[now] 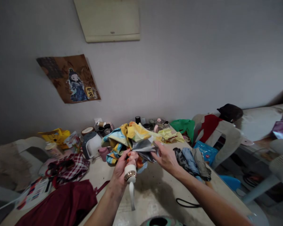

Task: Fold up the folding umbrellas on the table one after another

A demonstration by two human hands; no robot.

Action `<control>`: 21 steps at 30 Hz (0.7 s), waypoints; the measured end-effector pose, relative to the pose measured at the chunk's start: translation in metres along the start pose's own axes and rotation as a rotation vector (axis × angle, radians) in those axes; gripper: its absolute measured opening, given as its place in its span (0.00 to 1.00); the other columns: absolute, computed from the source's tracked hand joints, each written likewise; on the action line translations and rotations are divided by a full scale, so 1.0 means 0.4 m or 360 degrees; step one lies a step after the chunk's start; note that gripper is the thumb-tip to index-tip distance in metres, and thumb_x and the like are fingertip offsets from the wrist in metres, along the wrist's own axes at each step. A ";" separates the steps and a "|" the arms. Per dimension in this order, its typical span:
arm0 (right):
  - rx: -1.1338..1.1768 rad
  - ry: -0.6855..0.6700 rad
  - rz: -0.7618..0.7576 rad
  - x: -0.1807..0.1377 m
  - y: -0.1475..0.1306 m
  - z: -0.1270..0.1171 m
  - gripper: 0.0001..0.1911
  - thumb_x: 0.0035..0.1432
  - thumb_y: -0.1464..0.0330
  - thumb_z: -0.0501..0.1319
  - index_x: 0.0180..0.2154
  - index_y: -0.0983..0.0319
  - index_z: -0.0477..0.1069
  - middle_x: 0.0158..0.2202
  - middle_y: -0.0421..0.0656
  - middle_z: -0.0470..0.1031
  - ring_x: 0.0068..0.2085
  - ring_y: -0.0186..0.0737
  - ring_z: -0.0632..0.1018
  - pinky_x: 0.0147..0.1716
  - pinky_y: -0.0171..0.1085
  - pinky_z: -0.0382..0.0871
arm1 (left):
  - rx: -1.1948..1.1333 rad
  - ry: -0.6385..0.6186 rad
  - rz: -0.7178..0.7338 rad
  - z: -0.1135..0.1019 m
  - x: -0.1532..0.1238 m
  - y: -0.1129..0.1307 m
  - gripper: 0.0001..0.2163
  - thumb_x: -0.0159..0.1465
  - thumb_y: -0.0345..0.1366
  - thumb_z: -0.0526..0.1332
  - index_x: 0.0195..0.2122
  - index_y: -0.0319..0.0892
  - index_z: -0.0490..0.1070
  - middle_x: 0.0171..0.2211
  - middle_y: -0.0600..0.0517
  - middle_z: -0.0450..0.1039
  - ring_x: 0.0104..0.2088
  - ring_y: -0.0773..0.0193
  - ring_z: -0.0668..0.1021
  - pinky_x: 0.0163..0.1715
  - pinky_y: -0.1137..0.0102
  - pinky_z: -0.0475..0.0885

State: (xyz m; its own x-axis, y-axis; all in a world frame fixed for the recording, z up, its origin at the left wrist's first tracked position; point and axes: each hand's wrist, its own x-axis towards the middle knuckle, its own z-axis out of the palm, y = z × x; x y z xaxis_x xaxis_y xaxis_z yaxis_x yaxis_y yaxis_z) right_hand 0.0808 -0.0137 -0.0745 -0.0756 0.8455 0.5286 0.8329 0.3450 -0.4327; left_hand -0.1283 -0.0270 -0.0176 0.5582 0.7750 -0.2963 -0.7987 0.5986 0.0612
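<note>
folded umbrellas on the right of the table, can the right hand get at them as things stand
Probably yes, once it lets go. The right hand is pinching the colourful umbrella canopy, which the left hand holds by the handle. The folded umbrellas lie just beside it on the table, with nothing between.

Grey wall (179, 62) with a poster (69, 78) behind a cluttered table (155, 191).

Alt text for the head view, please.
The left hand grips a folded colourful umbrella by its white handle while the right hand gathers its fabric, above a cluttered table with rolled umbrellas alongside.
</note>
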 end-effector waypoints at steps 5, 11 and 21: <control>-0.0600 -0.0062 -0.0132 0.084 -0.004 -0.075 0.09 0.60 0.71 0.53 0.34 0.62 0.72 0.31 0.46 0.77 0.31 0.40 0.74 0.27 0.34 0.54 | 0.0061 0.0108 -0.0210 -0.022 0.019 -0.032 0.16 0.71 0.40 0.42 0.25 0.43 0.50 0.18 0.64 0.44 0.10 0.81 0.54 0.07 0.87 0.50; -0.0318 0.0255 0.0321 0.134 -0.005 -0.079 0.11 0.60 0.67 0.52 0.40 0.65 0.69 0.26 0.44 0.73 0.27 0.38 0.71 0.28 0.34 0.56 | -0.0042 0.0051 -0.0273 -0.041 0.029 -0.037 0.16 0.71 0.42 0.42 0.25 0.43 0.51 0.18 0.64 0.44 0.10 0.80 0.55 0.08 0.87 0.52; 0.0052 -0.0609 0.0357 0.116 0.029 -0.055 0.07 0.55 0.66 0.59 0.30 0.64 0.72 0.28 0.44 0.76 0.29 0.35 0.74 0.27 0.31 0.61 | -0.0026 0.0004 -0.0223 -0.020 0.022 -0.030 0.16 0.71 0.40 0.42 0.25 0.44 0.49 0.18 0.64 0.42 0.10 0.80 0.54 0.08 0.86 0.50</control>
State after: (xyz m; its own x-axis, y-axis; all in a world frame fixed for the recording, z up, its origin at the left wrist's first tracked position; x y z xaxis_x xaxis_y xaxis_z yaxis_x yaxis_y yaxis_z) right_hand 0.0989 0.0204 -0.0388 -0.0978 0.9887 0.1135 0.8346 0.1436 -0.5318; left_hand -0.1156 -0.0289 -0.0287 0.6641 0.6833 -0.3035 -0.7163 0.6978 0.0036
